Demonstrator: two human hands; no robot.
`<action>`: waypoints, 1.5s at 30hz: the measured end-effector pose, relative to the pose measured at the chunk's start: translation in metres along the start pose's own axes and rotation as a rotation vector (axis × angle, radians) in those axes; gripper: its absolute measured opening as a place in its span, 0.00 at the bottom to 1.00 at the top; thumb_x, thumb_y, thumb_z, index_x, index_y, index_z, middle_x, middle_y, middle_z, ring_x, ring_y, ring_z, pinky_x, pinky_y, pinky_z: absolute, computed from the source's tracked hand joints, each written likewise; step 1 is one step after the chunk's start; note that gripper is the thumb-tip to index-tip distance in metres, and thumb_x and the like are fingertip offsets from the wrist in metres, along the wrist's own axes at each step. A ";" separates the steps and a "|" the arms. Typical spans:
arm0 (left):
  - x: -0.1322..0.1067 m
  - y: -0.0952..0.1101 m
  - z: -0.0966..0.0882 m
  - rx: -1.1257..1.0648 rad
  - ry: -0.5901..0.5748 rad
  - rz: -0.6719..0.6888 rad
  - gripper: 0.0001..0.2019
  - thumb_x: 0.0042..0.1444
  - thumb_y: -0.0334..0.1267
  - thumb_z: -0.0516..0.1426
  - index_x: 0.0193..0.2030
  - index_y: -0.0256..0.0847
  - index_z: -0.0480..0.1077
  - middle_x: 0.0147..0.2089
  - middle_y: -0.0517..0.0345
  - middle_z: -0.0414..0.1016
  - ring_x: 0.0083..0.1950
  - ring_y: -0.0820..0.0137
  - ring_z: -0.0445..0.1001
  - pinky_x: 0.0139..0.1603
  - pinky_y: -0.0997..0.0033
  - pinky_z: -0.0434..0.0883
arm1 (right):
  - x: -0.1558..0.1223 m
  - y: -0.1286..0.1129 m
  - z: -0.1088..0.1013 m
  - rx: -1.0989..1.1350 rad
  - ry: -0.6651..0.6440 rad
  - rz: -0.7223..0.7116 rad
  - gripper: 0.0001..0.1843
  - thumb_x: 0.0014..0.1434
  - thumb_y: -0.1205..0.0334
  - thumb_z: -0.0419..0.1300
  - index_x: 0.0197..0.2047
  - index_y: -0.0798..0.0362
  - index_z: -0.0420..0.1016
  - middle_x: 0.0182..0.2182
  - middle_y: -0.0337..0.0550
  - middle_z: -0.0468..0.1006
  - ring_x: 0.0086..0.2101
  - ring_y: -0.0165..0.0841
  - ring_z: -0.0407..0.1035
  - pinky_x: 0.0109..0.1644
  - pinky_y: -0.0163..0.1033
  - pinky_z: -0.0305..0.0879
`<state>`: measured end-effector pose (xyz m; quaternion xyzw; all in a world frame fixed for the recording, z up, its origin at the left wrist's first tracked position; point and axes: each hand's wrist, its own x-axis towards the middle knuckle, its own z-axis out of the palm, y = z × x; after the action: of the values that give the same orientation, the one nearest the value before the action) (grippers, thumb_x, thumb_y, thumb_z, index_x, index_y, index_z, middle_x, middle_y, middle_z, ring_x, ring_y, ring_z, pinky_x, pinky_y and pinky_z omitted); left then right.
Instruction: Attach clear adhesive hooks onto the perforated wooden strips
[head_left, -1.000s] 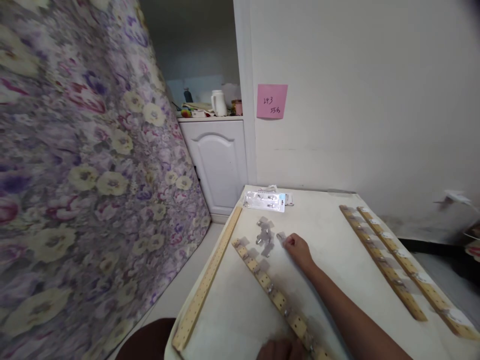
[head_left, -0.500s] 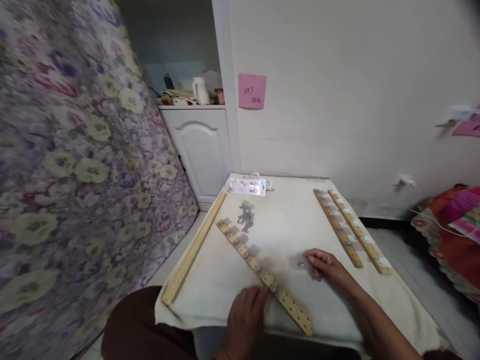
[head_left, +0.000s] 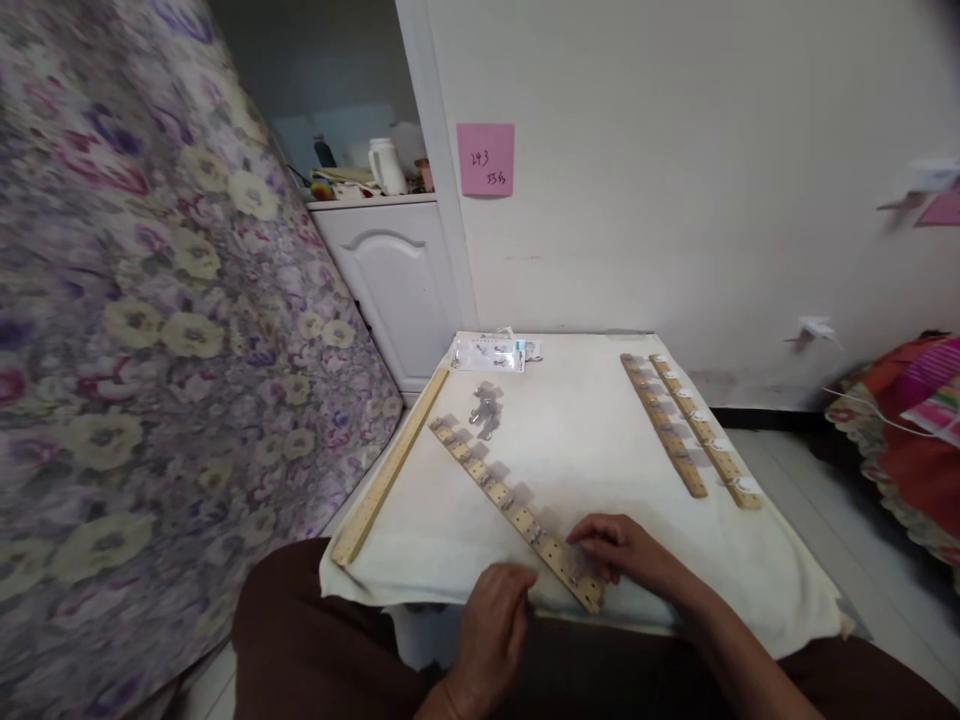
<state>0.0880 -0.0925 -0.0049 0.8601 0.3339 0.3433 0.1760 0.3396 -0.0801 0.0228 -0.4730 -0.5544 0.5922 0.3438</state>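
A long wooden strip (head_left: 491, 488) with rows of holes lies slantwise across the cloth, several small clear pieces with shiny metal parts set along it. Over the strip's near end is my right hand (head_left: 615, 548), fingers bent and pinched around a small clear hook-like piece, partly hidden by the fingers. Just left of that end, at the table's front edge, my left hand (head_left: 495, 615) is curled closed, apart from the strip; what its fingers hold, if anything, is hidden. Farther back lies a loose pile of similar clear-and-metal pieces (head_left: 484, 410).
A bare wooden strip (head_left: 390, 472) runs along the table's left edge. At the right lie a strip with clear pieces (head_left: 663, 425) and another with white pieces (head_left: 705, 432). Flat clear packaging (head_left: 487, 354) is at the back. A patterned curtain (head_left: 187, 330) hangs left.
My right hand has moved left and nearer, bringing the small piece to the strip's near end. My left hand has come off the strip's edge. The view has shifted slightly.
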 end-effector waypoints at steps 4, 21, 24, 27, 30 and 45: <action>0.001 0.009 0.006 0.024 -0.049 0.018 0.17 0.57 0.24 0.46 0.51 0.41 0.63 0.42 0.51 0.71 0.43 0.66 0.68 0.43 0.63 0.69 | -0.001 0.000 0.002 -0.054 -0.019 0.008 0.15 0.55 0.56 0.57 0.42 0.54 0.75 0.21 0.34 0.69 0.19 0.25 0.61 0.23 0.30 0.56; 0.003 0.006 0.008 0.183 -0.119 0.097 0.27 0.57 0.25 0.45 0.63 0.48 0.56 0.40 0.54 0.67 0.40 0.66 0.65 0.38 0.64 0.66 | 0.005 0.006 0.011 -0.269 0.153 -0.070 0.11 0.53 0.65 0.55 0.40 0.53 0.73 0.23 0.35 0.70 0.25 0.29 0.62 0.29 0.32 0.55; 0.003 0.004 0.009 0.192 -0.128 0.101 0.26 0.59 0.26 0.45 0.64 0.47 0.55 0.40 0.54 0.67 0.40 0.66 0.65 0.38 0.64 0.65 | 0.006 0.008 0.010 -0.253 0.166 -0.082 0.09 0.52 0.66 0.55 0.38 0.53 0.71 0.23 0.34 0.68 0.26 0.28 0.61 0.30 0.32 0.55; 0.002 0.003 0.011 0.203 -0.139 0.095 0.26 0.60 0.27 0.44 0.65 0.47 0.53 0.40 0.54 0.67 0.39 0.66 0.64 0.38 0.64 0.65 | 0.006 0.008 0.010 -0.252 0.169 -0.086 0.08 0.53 0.66 0.55 0.37 0.53 0.71 0.23 0.34 0.68 0.26 0.28 0.60 0.31 0.33 0.55; 0.001 0.003 0.012 0.227 -0.151 0.089 0.26 0.61 0.27 0.44 0.65 0.48 0.52 0.40 0.54 0.67 0.39 0.67 0.64 0.38 0.64 0.64 | 0.006 0.008 0.010 -0.235 0.165 -0.075 0.07 0.53 0.67 0.54 0.37 0.53 0.70 0.23 0.34 0.68 0.26 0.28 0.60 0.30 0.33 0.55; 0.003 0.002 0.014 0.270 -0.145 0.140 0.26 0.59 0.26 0.45 0.64 0.43 0.53 0.41 0.52 0.69 0.40 0.65 0.64 0.38 0.63 0.65 | 0.006 0.009 0.012 -0.263 0.184 -0.064 0.08 0.53 0.69 0.53 0.36 0.54 0.70 0.23 0.34 0.67 0.25 0.27 0.60 0.29 0.32 0.55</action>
<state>0.1004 -0.0934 -0.0124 0.9195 0.3028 0.2439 0.0582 0.3274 -0.0801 0.0122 -0.5480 -0.6082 0.4575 0.3470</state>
